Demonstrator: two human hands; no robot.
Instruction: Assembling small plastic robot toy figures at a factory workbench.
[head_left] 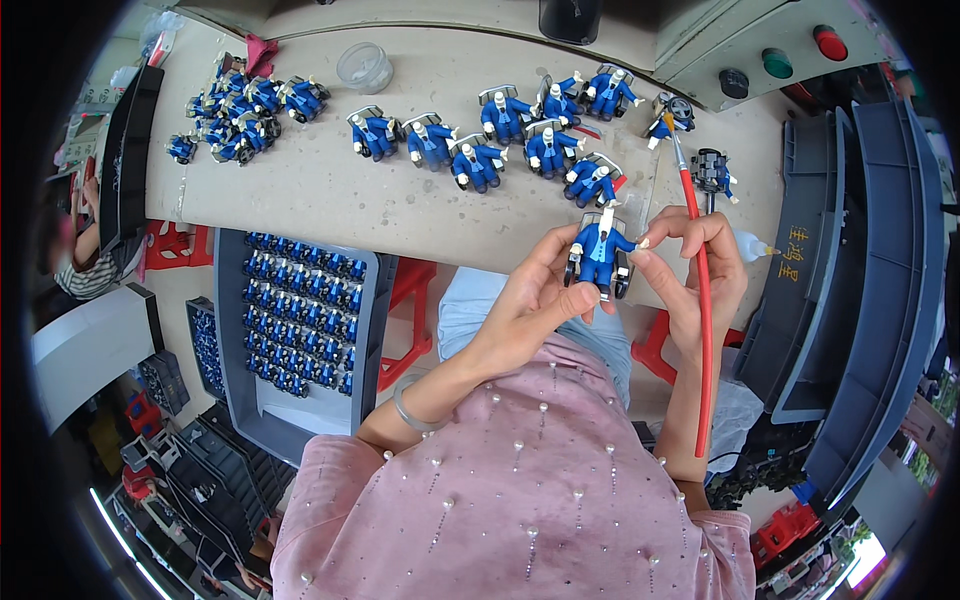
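Note:
A small figurine in a blue suit, seated in a dark wheelchair, is held in front of my chest by my left hand. My left thumb presses near its feet, with the fingers behind it. My right hand carries a long red paintbrush between its fingers, bristles pointing up and away. Its thumb and index finger meet at the figurine's outstretched hand. Just beyond, several similar figurines stand on the worktable. Another figurine lies tipped over at the right, beside one near the brush tip.
A cluster of figurines and a clear plastic cup occupy the table's left. Below stands a grey crate with rows of figurines. At right are a white bottle and stacked grey crates. Another person sits far left.

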